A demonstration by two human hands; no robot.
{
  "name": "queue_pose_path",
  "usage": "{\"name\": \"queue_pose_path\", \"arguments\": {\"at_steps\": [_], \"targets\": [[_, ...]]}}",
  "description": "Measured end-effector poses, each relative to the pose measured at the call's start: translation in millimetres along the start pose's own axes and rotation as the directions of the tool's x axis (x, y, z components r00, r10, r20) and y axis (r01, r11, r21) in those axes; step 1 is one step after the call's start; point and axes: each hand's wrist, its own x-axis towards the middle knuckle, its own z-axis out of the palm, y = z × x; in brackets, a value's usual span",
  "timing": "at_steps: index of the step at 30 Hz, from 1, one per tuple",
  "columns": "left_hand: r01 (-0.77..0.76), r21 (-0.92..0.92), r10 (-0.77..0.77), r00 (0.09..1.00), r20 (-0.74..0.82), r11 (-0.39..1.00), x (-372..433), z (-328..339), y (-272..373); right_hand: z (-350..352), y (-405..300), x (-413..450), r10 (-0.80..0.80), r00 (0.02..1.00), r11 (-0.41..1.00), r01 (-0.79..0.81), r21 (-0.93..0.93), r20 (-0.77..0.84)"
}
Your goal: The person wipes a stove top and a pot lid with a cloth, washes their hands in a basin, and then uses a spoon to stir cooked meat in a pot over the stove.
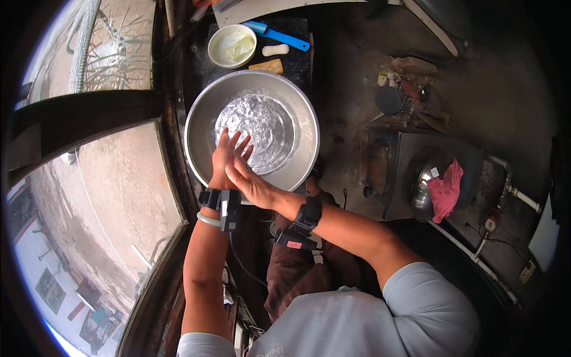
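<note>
My left hand (221, 163) and my right hand (254, 185) meet over the near left part of a wide metal basin (301, 111). Their palms lie against each other, and several fingers spread towards the water. The right thumb rests near the heel of the left hand. I see no object in either hand, though the space between the palms is hidden. Clear, rippling water (263, 129) covers the basin's bottom. Each wrist wears a black strapped device, and a pale bangle (208, 219) circles the left forearm.
Beyond the basin, a dark surface carries a bowl (214, 49) with a pale green bar (241, 48), a blue-handled brush (285, 38), a white soap bar (275, 50) and an orange-yellow bar (267, 66). A window frame (171, 165) borders the left. Rightward are a stove (401, 174), pink cloth (446, 192) and floor debris (408, 89).
</note>
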Motion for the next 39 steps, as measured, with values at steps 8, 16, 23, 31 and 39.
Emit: {"name": "queue_pose_path", "arguments": {"at_steps": [8,16,23,31,39], "targets": [[0.097,-0.179,-0.013,0.906,0.423,0.979,-57,35,26,-39,-31,-8,0.045,0.998,0.751,-0.067,-0.657,-0.050],[-0.166,0.275,0.088,0.958,0.273,0.947,-119,42,19,-145,-63,-106,-0.210,0.912,0.861,0.003,-0.508,-0.351],[-0.845,0.494,0.377,0.533,0.757,0.203,-135,36,36,-188,-54,-308,-0.070,0.706,0.996,0.016,-0.083,-0.705],[-0.527,0.847,-0.402,0.763,0.507,0.069,-192,155,-53,-123,-26,-539,0.102,0.394,0.939,-0.342,-0.042,-0.913],[-0.905,0.413,-0.820,0.314,0.478,-0.106,-301,235,-295,66,10,-665,0.333,0.160,0.941,-0.128,0.315,-0.929]]}}
